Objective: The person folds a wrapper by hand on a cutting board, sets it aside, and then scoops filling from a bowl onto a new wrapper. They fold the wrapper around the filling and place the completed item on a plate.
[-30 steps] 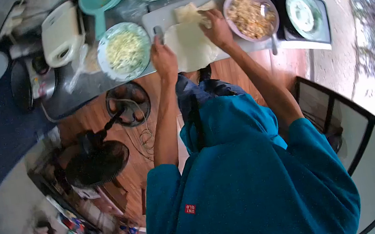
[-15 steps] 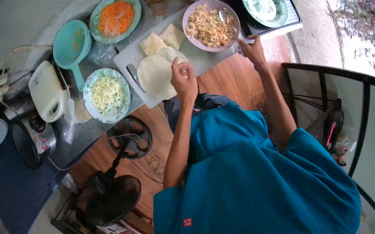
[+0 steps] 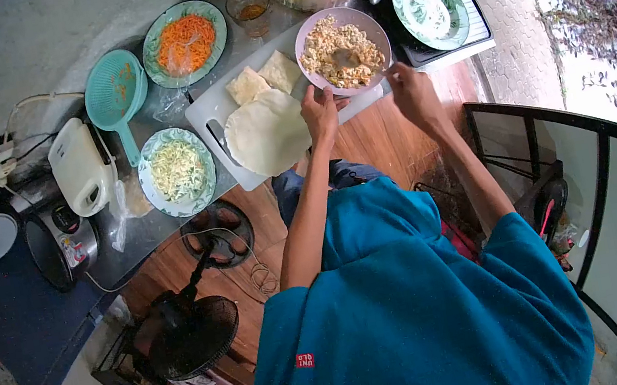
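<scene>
Left fingers [image 3: 328, 99] are gripping the bowl [image 3: 309, 30] just ahead; right fingers [image 3: 403, 82], apparently gripping the spoon [image 3: 346, 58], are likely scooping mixture [image 3: 333, 39], calling for a steady hold.

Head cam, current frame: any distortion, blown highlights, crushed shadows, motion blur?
Head view: strong fisheye, black corners, railing bowed; head view: ground outside nearly blown out at right; head view: floor fan dark, detail hard to read; head view: right hand looks slightly soft, possibly motion, while the plate of pale shreds is clearer.
</scene>
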Available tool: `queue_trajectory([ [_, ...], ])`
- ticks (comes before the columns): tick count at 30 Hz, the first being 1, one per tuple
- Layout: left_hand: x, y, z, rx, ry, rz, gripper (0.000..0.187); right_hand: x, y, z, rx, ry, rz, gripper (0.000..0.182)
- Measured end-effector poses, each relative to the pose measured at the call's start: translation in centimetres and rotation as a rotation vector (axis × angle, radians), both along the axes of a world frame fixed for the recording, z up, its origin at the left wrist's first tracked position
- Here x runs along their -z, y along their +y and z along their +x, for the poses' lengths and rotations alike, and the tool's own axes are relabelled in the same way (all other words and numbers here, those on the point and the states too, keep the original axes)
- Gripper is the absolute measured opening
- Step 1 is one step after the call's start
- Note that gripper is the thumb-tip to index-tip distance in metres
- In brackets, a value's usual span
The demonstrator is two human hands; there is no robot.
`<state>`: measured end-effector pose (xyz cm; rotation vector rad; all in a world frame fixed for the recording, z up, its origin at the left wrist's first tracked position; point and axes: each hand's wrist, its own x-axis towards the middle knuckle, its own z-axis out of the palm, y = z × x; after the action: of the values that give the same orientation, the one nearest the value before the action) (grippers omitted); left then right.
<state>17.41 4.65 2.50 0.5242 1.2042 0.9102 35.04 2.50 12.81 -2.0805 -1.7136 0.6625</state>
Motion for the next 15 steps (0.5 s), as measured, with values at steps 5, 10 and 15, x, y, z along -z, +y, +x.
queue_trajectory([
  [5,-0.5,0.2,0.1,-0.004,0.094,0.070,0.024,2.2,1.9,1.6,-0.022,-0.108,0.060,0.014],
  [10,0.2,0.2,0.1,0.013,0.107,0.093,0.025,-2.0,2.1,2.7,0.042,-0.048,0.070,0.017],
  [15,-0.6,0.2,0.3,-0.013,0.080,0.103,0.022,3.3,2.5,2.2,0.036,-0.009,0.103,0.019],
])
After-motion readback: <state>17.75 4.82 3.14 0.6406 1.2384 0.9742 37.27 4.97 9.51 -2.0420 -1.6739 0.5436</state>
